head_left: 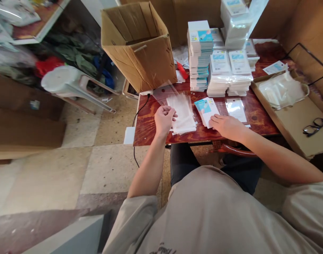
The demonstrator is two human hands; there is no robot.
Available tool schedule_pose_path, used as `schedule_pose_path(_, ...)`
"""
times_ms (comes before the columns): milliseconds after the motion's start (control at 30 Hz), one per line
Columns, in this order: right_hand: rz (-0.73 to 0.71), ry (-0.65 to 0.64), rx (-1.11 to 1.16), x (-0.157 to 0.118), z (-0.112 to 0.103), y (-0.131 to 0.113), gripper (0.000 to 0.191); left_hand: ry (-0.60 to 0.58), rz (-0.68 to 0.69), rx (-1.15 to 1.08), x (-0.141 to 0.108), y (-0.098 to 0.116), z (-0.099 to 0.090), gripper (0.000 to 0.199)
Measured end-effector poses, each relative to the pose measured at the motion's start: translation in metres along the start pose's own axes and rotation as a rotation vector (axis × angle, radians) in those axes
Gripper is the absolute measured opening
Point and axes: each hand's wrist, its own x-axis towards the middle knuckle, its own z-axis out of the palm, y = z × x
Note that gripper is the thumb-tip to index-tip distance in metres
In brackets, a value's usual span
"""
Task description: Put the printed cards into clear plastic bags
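Note:
My left hand [165, 119] is closed, thumb and fingers curled together at the left edge of a loose pile of clear plastic bags [183, 114]. Anything small or clear between those fingertips cannot be made out. To the right, my right hand [226, 126] has its fingertips on the lower right edge of a white and blue printed card [209, 109], on top of a small fanned stack. Just beyond that hand lies a card in a clear bag [235, 109], flat on the red-brown table [148, 132].
Tall stacks of printed cards [200, 53] and bagged cards [220, 76] stand at the back. An open cardboard box [153, 65] is at the back left. On the right, a shallow carton [291, 121] holds plastic bags and glasses [315, 127]. A white stool [63, 79] stands left.

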Motion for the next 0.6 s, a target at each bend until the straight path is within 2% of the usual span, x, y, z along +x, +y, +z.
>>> schedule_pose_path(67, -0.008, 0.007, 0.025, -0.001, -0.002, 0.001, 0.038, -0.062, -0.073, -0.126, 0.001, 0.003, 0.004, 0.024)
schedule_pose_path(233, 0.053, 0.076, -0.103, -0.001, 0.007, -0.014, 0.040, -0.172, -0.192, -0.335, -0.005, 0.008, 0.018, 0.020)
schedule_pose_path(400, 0.062, 0.125, -0.200, -0.004, 0.019, -0.027, 0.045, -0.144, -0.188, -0.390, -0.014, 0.006, 0.033, 0.031)
schedule_pose_path(600, 0.057, 0.038, -0.075, -0.008, 0.000, -0.023, 0.035, -0.134, -0.213, -0.430, -0.016, 0.007, 0.039, 0.033)
